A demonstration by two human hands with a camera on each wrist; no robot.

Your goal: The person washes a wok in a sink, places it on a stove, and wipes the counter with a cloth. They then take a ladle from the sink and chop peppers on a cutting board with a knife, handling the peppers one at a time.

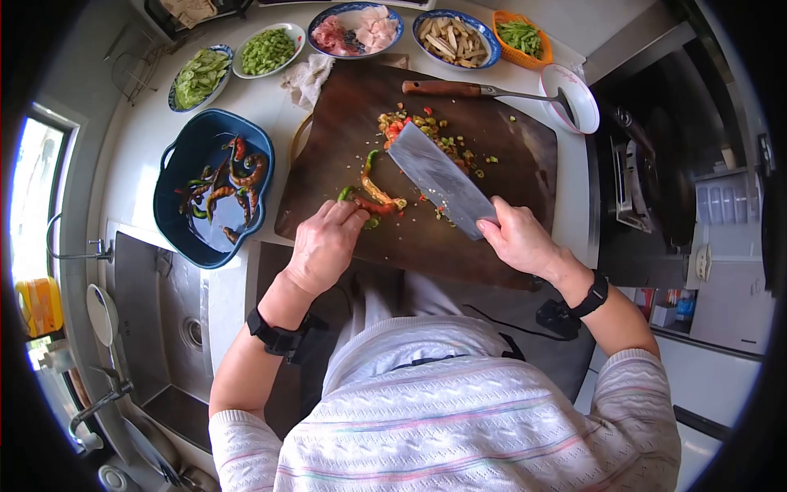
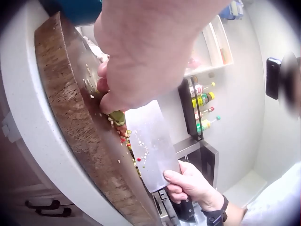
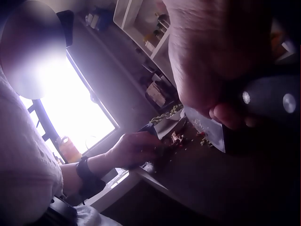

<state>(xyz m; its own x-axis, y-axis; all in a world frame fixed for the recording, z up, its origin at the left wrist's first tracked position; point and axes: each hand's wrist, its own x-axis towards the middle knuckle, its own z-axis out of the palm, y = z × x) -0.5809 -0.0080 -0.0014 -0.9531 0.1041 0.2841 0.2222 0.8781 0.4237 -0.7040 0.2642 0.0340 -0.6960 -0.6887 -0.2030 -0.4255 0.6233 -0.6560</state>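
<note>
A dark wooden board carries chopped red and green pepper near its middle. The right hand grips a broad cleaver, whose blade lies slanted over the board beside the chopped pieces; in the right wrist view its black handle shows in the palm. At the board's near left, the left hand pinches a red and green pepper with its fingertips. Just above it lies a yellowish, green-tipped pepper. Small bits cling to the blade in the left wrist view.
Left of the board stands a blue basin with several wrinkled peppers. Plates of sliced vegetables and meat line the back, with an orange basket. A wooden-handled spatula reaches to a white bowl. A sink is at left.
</note>
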